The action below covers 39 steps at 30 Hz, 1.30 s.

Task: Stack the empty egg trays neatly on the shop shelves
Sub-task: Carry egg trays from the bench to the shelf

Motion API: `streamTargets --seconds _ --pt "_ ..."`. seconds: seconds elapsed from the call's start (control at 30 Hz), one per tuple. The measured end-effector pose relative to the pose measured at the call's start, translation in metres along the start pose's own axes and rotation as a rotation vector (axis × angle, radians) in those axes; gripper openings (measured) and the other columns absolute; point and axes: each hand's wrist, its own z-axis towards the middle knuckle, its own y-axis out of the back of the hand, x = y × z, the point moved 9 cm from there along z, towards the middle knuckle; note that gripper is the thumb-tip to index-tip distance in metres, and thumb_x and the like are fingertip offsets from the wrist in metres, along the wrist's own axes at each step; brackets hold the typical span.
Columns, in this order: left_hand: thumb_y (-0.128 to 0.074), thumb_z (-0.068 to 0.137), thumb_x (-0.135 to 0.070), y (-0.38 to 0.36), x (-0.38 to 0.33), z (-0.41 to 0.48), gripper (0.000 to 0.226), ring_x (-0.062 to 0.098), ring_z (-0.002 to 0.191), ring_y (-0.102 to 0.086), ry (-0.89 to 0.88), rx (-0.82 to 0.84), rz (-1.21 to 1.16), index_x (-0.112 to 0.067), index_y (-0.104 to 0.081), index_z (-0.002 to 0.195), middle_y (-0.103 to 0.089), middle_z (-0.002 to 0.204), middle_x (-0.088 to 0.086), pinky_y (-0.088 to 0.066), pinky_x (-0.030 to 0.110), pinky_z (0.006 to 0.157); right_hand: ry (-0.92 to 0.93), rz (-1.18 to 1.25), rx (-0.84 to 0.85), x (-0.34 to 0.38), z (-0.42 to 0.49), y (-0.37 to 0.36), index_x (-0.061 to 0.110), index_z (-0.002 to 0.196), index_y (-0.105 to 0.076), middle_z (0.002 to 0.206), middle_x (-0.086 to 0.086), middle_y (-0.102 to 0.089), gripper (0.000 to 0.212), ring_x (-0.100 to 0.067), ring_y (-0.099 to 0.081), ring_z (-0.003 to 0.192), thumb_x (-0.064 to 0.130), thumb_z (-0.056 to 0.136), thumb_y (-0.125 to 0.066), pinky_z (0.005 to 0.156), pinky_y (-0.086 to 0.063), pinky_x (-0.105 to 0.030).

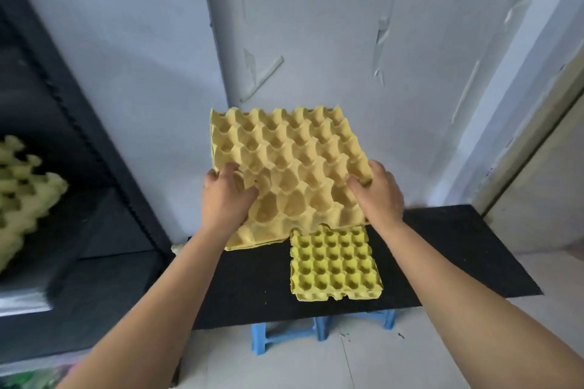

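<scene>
Both forearms reach out to the left hand (226, 196) and right hand (377, 196), clasping opposite edges of the raised yellow egg tray (284, 164), while the dark shelf unit (94, 148) lies left of the grip, nearer the left hand.

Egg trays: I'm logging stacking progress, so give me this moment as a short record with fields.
held tray: large yellow egg tray, lifted and tilted, empty
left hand: grips the tray's left edge
right hand: grips the tray's right edge
still on black surface: small stack of yellow trays
shelf: dark unit at left, already holding pale trays
under the surface: blue stools
</scene>
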Motion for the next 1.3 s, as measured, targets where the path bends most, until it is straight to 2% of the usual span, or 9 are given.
streamTargets --seconds 0.1,0.13,0.33,0.5,0.67,0.8,0.93,1.1,1.3 --pt "-0.063 0.084 -0.027 0.051 0.000 -0.026 0.060 0.026 0.120 -0.043 0.007 -0.095 -0.003 -0.020 -0.038 0.138 -0.031 0.139 0.010 -0.037 0.015 0.062 0.063 0.059 0.007 0.038 -0.020 0.003 0.018 0.143 -0.036 0.133 -0.010 -0.049 0.065 -0.029 -0.051 0.120 0.052 0.090 -0.051 0.092 -0.042 -0.040" --pt "-0.063 0.084 -0.027 0.070 0.001 -0.034 0.060 0.025 0.120 -0.042 0.015 -0.130 -0.008 -0.020 -0.038 0.138 -0.031 0.139 0.010 -0.034 0.013 0.059 0.090 0.075 0.015 0.052 -0.026 0.003 0.018 0.143 -0.036 0.133 -0.010 -0.049 0.066 -0.030 -0.050 0.121 0.052 0.089 -0.051 0.094 -0.041 -0.041" --pt "-0.065 0.083 -0.029 0.165 0.033 -0.071 0.062 0.029 0.123 -0.040 0.070 -0.284 0.015 -0.020 -0.038 0.138 -0.027 0.143 0.012 -0.037 0.028 0.081 0.226 0.145 0.108 0.137 -0.058 -0.026 0.022 0.138 -0.040 0.123 -0.007 -0.050 0.070 -0.028 -0.054 0.113 0.059 0.081 -0.058 0.086 -0.044 -0.037" --pt "-0.067 0.082 -0.030 0.233 0.096 -0.105 0.065 0.035 0.122 -0.040 0.191 -0.328 0.053 -0.018 -0.038 0.138 -0.030 0.139 0.016 -0.037 0.037 0.097 0.321 0.160 0.205 0.208 -0.103 -0.071 0.024 0.125 -0.051 0.110 -0.005 -0.054 0.055 -0.027 -0.057 0.101 0.054 0.079 -0.061 0.074 -0.041 -0.031" --pt "-0.067 0.082 -0.028 0.297 0.180 -0.153 0.061 0.034 0.116 -0.044 0.301 -0.360 0.042 -0.016 -0.040 0.136 -0.036 0.130 0.016 -0.038 0.036 0.093 0.395 0.171 0.313 0.272 -0.180 -0.131 0.029 0.113 -0.052 0.105 0.000 -0.057 0.049 -0.022 -0.059 0.090 0.057 0.074 -0.060 0.069 -0.047 -0.033" --pt "-0.066 0.082 -0.028 0.356 0.247 -0.187 0.060 0.032 0.115 -0.046 0.369 -0.393 0.044 -0.018 -0.041 0.135 -0.037 0.131 0.014 -0.039 0.035 0.093 0.424 0.141 0.363 0.318 -0.249 -0.180 0.026 0.124 -0.048 0.110 -0.002 -0.055 0.056 -0.025 -0.058 0.097 0.056 0.078 -0.060 0.073 -0.048 -0.035" --pt "-0.067 0.080 -0.028 0.416 0.298 -0.208 0.060 0.032 0.114 -0.046 0.380 -0.437 0.054 -0.019 -0.041 0.134 -0.036 0.131 0.014 -0.039 0.037 0.095 0.477 0.170 0.368 0.372 -0.303 -0.215 0.025 0.123 -0.050 0.109 -0.002 -0.057 0.059 -0.025 -0.059 0.098 0.060 0.076 -0.058 0.080 -0.051 -0.040" --pt "-0.065 0.079 -0.026 0.482 0.352 -0.220 0.057 0.029 0.110 -0.047 0.404 -0.476 0.064 -0.023 -0.043 0.131 -0.036 0.131 0.012 -0.039 0.032 0.084 0.517 0.230 0.438 0.437 -0.354 -0.254 0.031 0.122 -0.050 0.108 0.003 -0.058 0.063 -0.019 -0.059 0.095 0.066 0.069 -0.054 0.075 -0.053 -0.038" --pt "-0.064 0.079 -0.023 0.553 0.410 -0.217 0.053 0.030 0.109 -0.048 0.455 -0.605 0.051 -0.023 -0.044 0.129 -0.038 0.130 0.012 -0.041 0.035 0.086 0.600 0.267 0.485 0.523 -0.385 -0.310 0.025 0.127 -0.050 0.117 -0.002 -0.057 0.062 -0.022 -0.057 0.104 0.057 0.075 -0.062 0.079 -0.050 -0.036"
